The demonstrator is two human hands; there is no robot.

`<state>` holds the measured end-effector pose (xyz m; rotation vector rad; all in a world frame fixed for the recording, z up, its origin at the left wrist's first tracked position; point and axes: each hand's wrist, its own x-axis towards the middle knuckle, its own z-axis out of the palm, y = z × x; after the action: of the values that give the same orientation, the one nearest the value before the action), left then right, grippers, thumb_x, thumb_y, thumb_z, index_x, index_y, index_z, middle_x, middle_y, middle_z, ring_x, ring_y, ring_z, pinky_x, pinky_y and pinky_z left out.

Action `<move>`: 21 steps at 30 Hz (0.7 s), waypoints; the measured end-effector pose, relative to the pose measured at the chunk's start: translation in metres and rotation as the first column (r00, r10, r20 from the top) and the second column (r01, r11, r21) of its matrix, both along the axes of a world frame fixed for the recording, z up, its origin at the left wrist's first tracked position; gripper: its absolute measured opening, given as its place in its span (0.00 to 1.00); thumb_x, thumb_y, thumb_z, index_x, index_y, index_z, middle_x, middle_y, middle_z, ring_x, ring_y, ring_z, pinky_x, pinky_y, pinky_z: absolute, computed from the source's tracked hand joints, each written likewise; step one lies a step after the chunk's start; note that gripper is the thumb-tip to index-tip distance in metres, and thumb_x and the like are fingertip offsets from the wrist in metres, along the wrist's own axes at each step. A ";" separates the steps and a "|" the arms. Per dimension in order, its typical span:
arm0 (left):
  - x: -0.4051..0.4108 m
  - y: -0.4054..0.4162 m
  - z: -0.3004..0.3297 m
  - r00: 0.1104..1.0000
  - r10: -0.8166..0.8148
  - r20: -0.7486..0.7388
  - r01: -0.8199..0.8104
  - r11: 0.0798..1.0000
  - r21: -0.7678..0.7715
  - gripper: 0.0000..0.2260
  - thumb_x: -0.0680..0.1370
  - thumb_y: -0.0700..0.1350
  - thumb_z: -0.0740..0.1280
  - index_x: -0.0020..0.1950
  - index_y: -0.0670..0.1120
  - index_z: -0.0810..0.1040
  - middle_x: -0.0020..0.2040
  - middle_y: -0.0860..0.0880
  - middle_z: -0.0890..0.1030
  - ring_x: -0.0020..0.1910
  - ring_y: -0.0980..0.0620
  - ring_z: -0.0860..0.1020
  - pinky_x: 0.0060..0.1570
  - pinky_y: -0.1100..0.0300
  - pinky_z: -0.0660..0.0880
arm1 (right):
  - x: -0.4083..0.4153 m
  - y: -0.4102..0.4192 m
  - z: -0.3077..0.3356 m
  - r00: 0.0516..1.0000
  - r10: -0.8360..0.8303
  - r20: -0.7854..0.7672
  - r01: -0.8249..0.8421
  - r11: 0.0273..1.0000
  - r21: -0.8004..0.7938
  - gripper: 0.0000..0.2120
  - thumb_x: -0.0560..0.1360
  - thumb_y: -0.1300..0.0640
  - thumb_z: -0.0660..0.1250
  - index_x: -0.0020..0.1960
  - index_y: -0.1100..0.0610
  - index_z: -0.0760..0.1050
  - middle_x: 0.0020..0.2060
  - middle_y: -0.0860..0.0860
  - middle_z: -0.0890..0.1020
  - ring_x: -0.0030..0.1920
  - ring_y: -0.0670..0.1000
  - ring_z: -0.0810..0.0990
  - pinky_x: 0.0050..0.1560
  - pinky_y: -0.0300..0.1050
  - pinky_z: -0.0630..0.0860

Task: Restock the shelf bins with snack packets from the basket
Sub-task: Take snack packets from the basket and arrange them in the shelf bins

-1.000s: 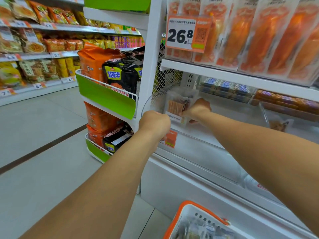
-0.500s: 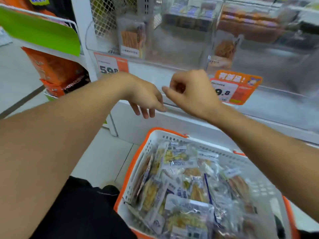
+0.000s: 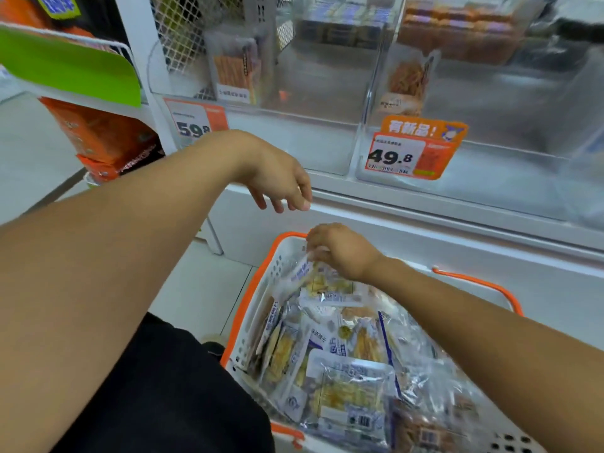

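A white basket with an orange rim (image 3: pixel 248 308) sits low in front of me, filled with several clear snack packets (image 3: pixel 346 384). My right hand (image 3: pixel 340 250) reaches into its far end and pinches the top edge of one packet (image 3: pixel 299 276). My left hand (image 3: pixel 281 181) hangs above the basket with fingers loosely pointing down, holding nothing. Two clear shelf bins stand above: the left bin (image 3: pixel 307 103) holds one upright packet (image 3: pixel 237 73), the right bin (image 3: pixel 490 125) holds another packet (image 3: pixel 408 80).
Price tags reading 59.8 (image 3: pixel 192 125) and 49.8 (image 3: pixel 411 152) hang on the bin fronts. A side rack with a green panel (image 3: pixel 72 67) and orange packs (image 3: pixel 104 138) stands at left. The white shelf ledge (image 3: pixel 425 204) runs between bins and basket.
My view dropped from the shelf bin to the basket. My right hand left the bin, came down and took hold of a packet in the basket. My left hand withdrew and hangs free.
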<state>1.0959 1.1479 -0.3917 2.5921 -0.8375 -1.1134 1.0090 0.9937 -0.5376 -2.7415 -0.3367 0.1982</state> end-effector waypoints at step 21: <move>-0.112 -0.160 0.053 0.743 0.141 -0.654 -0.665 0.261 -0.699 0.04 0.81 0.40 0.64 0.47 0.45 0.72 0.41 0.47 0.85 0.33 0.54 0.84 0.26 0.65 0.76 | -0.120 -0.176 0.229 0.876 -0.409 -0.254 0.373 0.244 0.895 0.08 0.77 0.58 0.68 0.55 0.56 0.78 0.46 0.53 0.85 0.41 0.51 0.86 0.34 0.41 0.81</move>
<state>0.9840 0.9878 -0.3382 1.3124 -0.3595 -0.6934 0.8889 0.8180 -0.3090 -1.5406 0.2322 -0.1627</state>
